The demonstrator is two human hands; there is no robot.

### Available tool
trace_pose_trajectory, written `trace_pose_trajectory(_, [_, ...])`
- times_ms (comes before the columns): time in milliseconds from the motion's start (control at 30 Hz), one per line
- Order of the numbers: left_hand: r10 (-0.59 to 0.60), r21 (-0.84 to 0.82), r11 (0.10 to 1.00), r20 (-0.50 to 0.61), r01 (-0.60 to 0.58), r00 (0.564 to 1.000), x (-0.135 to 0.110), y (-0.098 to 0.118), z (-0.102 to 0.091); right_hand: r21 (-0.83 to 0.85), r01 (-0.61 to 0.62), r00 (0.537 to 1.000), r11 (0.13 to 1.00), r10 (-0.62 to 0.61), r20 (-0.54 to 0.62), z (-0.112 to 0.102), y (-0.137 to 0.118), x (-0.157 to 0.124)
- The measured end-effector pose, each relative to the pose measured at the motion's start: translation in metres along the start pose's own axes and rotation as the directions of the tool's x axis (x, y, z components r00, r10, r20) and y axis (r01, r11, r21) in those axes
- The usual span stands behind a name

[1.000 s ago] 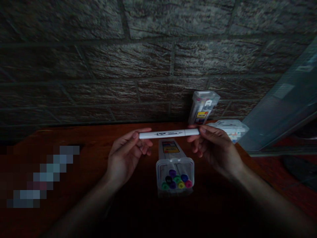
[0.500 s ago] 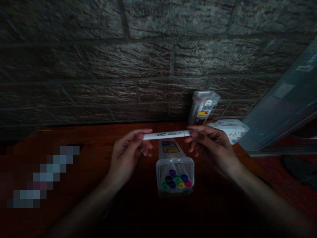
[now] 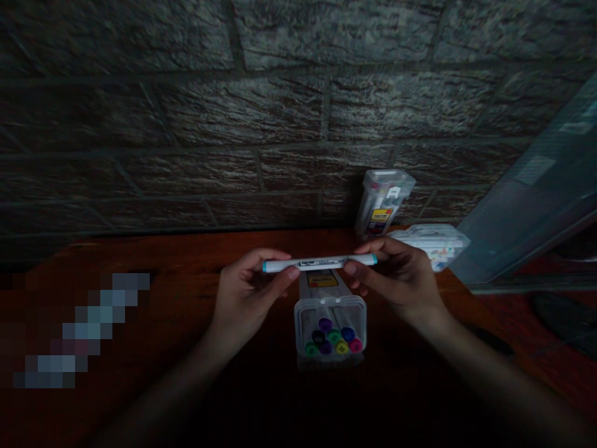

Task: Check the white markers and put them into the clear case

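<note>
A white marker (image 3: 319,263) with teal ends is held level between my two hands, its printed label facing me. My left hand (image 3: 249,292) pinches it near its left end, thumb below and fingers behind. My right hand (image 3: 403,280) pinches it near the right end in the same manner. Just below and behind the marker lies an open clear plastic case (image 3: 298,326) on the table, its mouth toward me. Several markers (image 3: 333,336) with coloured ends, purple, black, green, blue, yellow and pink, sit inside it.
Against the brick wall (image 3: 280,112) stands a closed clear marker case (image 3: 381,199). Beside it, at the right, is a clear plastic box (image 3: 436,242), partly behind my right hand. The wooden table (image 3: 186,249) runs along the wall. A blurred-out patch covers part of its left side.
Both hands have shifted their grip inward along the marker, so its teal ends now show. The marker sits slightly lower. The cases have not moved.
</note>
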State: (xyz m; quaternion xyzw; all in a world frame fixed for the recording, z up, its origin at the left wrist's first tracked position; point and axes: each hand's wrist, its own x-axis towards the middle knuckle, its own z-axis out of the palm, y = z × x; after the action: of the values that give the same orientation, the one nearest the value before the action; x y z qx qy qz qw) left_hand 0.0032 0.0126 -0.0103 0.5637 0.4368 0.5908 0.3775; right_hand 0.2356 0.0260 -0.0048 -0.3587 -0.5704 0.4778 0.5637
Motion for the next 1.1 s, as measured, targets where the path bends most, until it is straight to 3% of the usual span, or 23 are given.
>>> trace_pose_trajectory(300, [0.049,0.062,0.997,0.026,-0.05,0.998,-0.0017,-0.0028,-0.0006,-0.054,0.015,1.0,0.998,-0.015,0.007,0.0013,0.0,-0.0005])
trace_pose_trajectory(467, [-0.026,-0.02,0.999,0.029,0.026,0.999,-0.0011,-0.0006,0.0004,0.012,-0.013,0.999,1.0,0.013,0.049,-0.0004,-0.0009,0.0009])
trace_pose_trajectory(833, [-0.04,-0.093,0.994,0.087,0.048,0.995,0.0001,0.0009,-0.0012,0.131,-0.074,0.997,0.989,0.069,0.044,-0.0019,-0.0037,0.0026])
trace_pose_trajectory(1100, [-0.038,-0.233,0.971,0.08,0.055,0.996,0.0031,-0.0045,-0.0039,0.182,-0.07,0.997,0.981,0.066,0.029,-0.0035,-0.0041,0.0039])
